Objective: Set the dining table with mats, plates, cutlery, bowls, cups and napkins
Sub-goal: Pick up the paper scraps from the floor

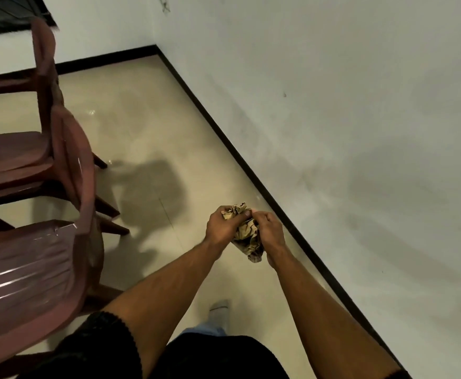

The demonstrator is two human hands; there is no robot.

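Note:
A crumpled beige cloth napkin [247,235] with dark stripes hangs bunched in front of me, above the tiled floor. My left hand [222,227] grips its upper part, thumb curled over the top. My right hand [270,232] holds the same cloth from the right side, fingers curled into the folds. The cloth's lower end dangles below both hands. No dining table is in view.
Two brown plastic chairs stand at the left, one near [40,258] and one farther back [24,149]. A white wall [333,119] with a black skirting strip [251,170] runs along the right. Beige floor tiles [147,127] lie between them. My foot [219,310] shows below.

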